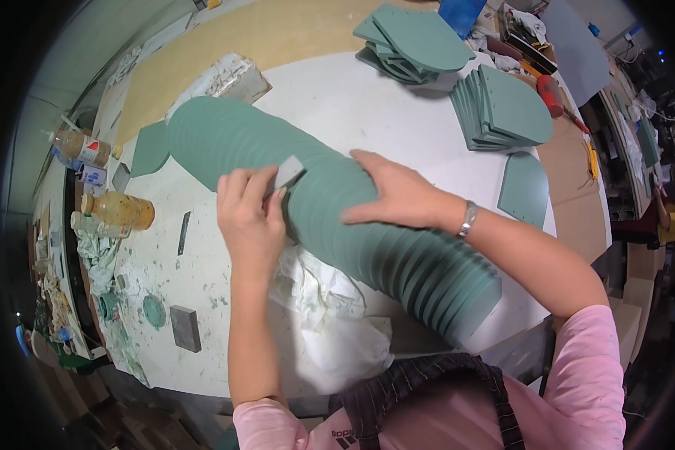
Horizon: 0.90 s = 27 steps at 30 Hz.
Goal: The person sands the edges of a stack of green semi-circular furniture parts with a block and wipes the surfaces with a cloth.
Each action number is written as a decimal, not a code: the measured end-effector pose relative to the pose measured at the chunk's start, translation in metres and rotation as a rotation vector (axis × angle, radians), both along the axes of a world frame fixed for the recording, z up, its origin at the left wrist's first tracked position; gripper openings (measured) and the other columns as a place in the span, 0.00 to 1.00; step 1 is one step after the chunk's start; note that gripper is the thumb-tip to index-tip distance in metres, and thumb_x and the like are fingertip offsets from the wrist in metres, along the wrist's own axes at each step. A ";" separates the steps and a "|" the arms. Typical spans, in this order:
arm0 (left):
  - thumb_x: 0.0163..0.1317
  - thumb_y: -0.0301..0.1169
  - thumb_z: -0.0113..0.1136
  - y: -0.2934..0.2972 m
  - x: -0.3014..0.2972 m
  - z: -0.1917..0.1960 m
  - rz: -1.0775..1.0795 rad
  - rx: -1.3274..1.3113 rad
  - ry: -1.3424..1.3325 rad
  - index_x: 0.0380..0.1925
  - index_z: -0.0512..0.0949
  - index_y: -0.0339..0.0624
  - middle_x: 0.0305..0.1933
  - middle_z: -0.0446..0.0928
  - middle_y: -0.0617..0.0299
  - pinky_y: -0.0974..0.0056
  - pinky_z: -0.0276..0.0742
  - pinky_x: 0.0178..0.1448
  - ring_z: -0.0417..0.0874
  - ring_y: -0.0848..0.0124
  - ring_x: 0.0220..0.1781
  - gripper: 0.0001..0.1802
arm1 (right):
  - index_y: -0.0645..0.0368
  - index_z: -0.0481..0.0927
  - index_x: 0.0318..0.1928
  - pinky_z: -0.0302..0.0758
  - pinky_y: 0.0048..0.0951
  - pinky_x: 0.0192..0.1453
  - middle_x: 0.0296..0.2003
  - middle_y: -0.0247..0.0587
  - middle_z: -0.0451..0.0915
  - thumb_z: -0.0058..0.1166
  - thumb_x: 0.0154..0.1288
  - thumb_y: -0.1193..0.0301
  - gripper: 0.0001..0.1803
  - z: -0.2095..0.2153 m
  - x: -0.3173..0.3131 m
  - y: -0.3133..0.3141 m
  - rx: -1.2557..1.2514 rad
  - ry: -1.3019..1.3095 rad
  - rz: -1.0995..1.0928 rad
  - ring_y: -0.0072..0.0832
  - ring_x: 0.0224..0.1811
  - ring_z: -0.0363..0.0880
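I'm seeing a long row of green rounded boards (337, 217) lying fanned on edge across the white worktable (367, 112), running from upper left to lower right, right in front of me. My left hand (249, 221) is closing its fingers narrowly on a small grey block (286, 174), pressing it against the curved top of the row. My right hand (397, 191) is lying flat on the row just to the right of the block, fingers spread wide, holding nothing, only pushing down on the boards. A silver bracelet (468, 220) is sitting on that wrist.

White crumpled cloth (330, 315) is lying under the near side of the row, touching it. Another grey block (185, 328) is sitting on the table well to the left. Two more stacks of green boards (457, 82) are resting at the far end, apart from the row, and a single green board (525, 187) is lying flat by the right edge. Bottles (116, 210) are lying along the left edge of the table.
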<state>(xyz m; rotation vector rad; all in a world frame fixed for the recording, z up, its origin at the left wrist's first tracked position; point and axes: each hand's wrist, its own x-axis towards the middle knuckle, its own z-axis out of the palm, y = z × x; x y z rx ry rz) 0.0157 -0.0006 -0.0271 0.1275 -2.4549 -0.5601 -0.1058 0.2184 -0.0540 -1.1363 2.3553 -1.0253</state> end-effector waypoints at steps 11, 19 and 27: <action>0.50 0.18 0.69 0.003 -0.033 0.005 0.014 -0.033 -0.018 0.39 0.85 0.36 0.37 0.76 0.55 0.54 0.75 0.47 0.76 0.54 0.41 0.14 | 0.76 0.69 0.61 0.78 0.47 0.61 0.54 0.70 0.79 0.72 0.53 0.39 0.54 0.002 0.002 -0.012 0.066 -0.038 -0.031 0.59 0.56 0.81; 0.54 0.21 0.69 -0.016 -0.021 -0.005 0.036 0.067 -0.046 0.41 0.85 0.36 0.38 0.77 0.53 0.54 0.75 0.49 0.77 0.54 0.42 0.12 | 0.77 0.68 0.63 0.78 0.46 0.62 0.54 0.72 0.79 0.73 0.53 0.41 0.55 0.001 0.008 -0.014 0.070 0.014 -0.045 0.60 0.57 0.81; 0.56 0.21 0.66 -0.018 0.021 -0.030 0.116 0.451 0.068 0.45 0.83 0.34 0.41 0.79 0.55 0.61 0.75 0.48 0.78 0.60 0.41 0.15 | 0.78 0.67 0.66 0.77 0.44 0.65 0.57 0.71 0.78 0.72 0.53 0.41 0.57 -0.001 0.002 -0.009 0.109 -0.030 -0.060 0.58 0.60 0.80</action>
